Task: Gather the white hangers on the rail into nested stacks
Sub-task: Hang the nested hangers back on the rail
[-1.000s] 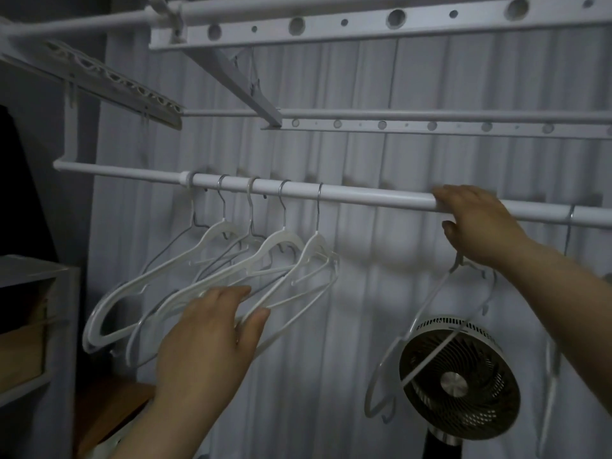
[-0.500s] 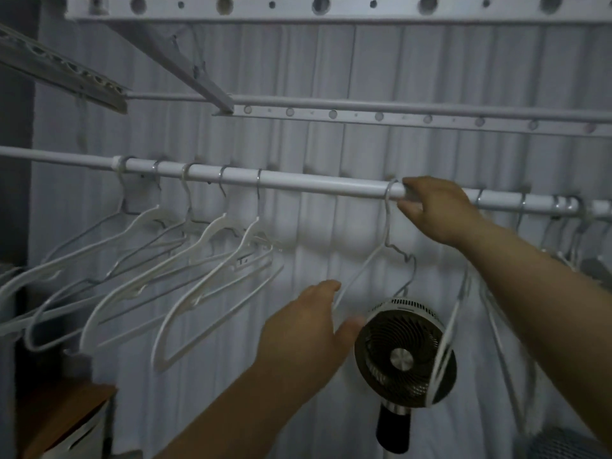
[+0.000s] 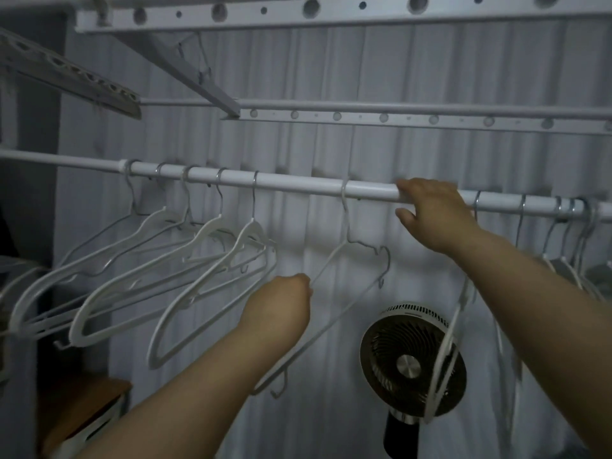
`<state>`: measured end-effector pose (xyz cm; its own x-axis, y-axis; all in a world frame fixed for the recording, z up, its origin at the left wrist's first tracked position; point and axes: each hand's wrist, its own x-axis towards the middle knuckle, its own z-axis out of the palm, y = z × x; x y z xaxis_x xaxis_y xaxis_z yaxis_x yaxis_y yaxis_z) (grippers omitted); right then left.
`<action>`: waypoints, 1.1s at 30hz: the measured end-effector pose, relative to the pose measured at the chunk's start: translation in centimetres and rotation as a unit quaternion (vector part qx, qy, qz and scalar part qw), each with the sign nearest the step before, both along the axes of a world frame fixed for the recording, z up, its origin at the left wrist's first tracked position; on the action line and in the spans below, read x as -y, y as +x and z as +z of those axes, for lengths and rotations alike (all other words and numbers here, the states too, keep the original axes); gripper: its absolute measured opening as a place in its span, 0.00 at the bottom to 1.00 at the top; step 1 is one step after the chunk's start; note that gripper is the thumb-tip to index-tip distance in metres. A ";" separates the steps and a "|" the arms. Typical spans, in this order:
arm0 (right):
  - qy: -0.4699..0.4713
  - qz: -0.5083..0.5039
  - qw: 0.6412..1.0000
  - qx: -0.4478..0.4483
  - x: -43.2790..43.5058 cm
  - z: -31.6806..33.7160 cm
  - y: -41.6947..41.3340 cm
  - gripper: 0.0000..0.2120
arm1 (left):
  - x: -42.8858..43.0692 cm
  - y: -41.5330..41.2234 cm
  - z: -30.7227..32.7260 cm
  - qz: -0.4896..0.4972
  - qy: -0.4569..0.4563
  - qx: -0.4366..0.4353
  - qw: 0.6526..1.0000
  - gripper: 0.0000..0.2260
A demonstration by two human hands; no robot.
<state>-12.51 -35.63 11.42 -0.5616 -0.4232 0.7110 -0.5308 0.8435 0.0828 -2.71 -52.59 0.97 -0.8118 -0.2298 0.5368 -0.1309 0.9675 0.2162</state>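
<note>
Though it was only reaching half a second ago, the left hand (image 3: 281,309) now pinches the lone hanger's (image 3: 346,223) sloping arm. That hanger has slid left along the rail (image 3: 298,183), away from the right hand (image 3: 430,213), whose fingers curl over the rail. I judge it is headed for the left group, to nest there. Counts: five hangers (image 3: 212,233) fanned at left, one in hand, one fan (image 3: 410,362), and beyond the right hand perhaps five more hangers, though that cluster is too blurred to be sure.
</note>
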 end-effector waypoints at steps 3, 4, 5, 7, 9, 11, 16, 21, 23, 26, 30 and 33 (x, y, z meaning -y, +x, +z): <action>-0.002 0.001 1.000 -0.006 -0.1 0.0 -0.3 0.25 | 2.1 0.8 -0.2 0.040 0.011 -0.011 0.999 0.12; -0.001 0.001 1.000 -0.008 -0.1 -0.1 -0.3 0.25 | 2.8 1.0 -0.3 0.051 0.010 -0.014 0.999 0.12; -0.002 0.000 1.000 -0.010 -0.1 -0.1 -0.3 0.25 | 3.5 1.2 -0.3 0.061 0.010 -0.015 0.998 0.12; -0.007 -0.001 1.000 -0.010 0.0 -0.1 -0.3 0.25 | 4.7 1.5 -0.3 0.077 0.013 -0.016 0.997 0.11; -0.013 0.001 1.000 -0.010 0.2 -0.1 -0.2 0.25 | 5.6 1.8 -0.3 0.099 0.011 -0.015 0.995 0.11; -0.018 -0.002 1.000 -0.008 0.3 -0.1 0.0 0.24 | 6.0 2.0 -0.4 0.113 0.018 -0.021 0.993 0.11; -0.021 -0.003 1.000 -0.002 0.5 -0.1 0.3 0.25 | 6.9 2.0 -0.8 0.100 0.034 -0.049 0.993 0.14; -0.018 -0.004 1.000 0.000 0.6 -0.1 0.4 0.25 | 7.3 1.8 -1.0 0.096 0.030 -0.059 0.993 0.10; -0.017 -0.005 1.000 -0.001 0.7 -0.1 0.4 0.25 | 7.3 1.7 -1.1 0.097 0.018 -0.060 0.993 0.11; -0.018 -0.004 1.000 -0.002 0.7 -0.1 0.4 0.25 | 7.0 1.6 -1.3 0.097 -0.004 -0.058 0.994 0.11; -0.016 -0.004 1.000 -0.007 0.8 -0.2 0.4 0.24 | 6.6 1.5 -1.3 0.091 -0.016 -0.060 0.994 0.11; -0.015 -0.005 1.000 -0.008 0.7 -0.1 0.3 0.24 | 6.3 1.4 -1.3 0.089 -0.015 -0.059 0.994 0.11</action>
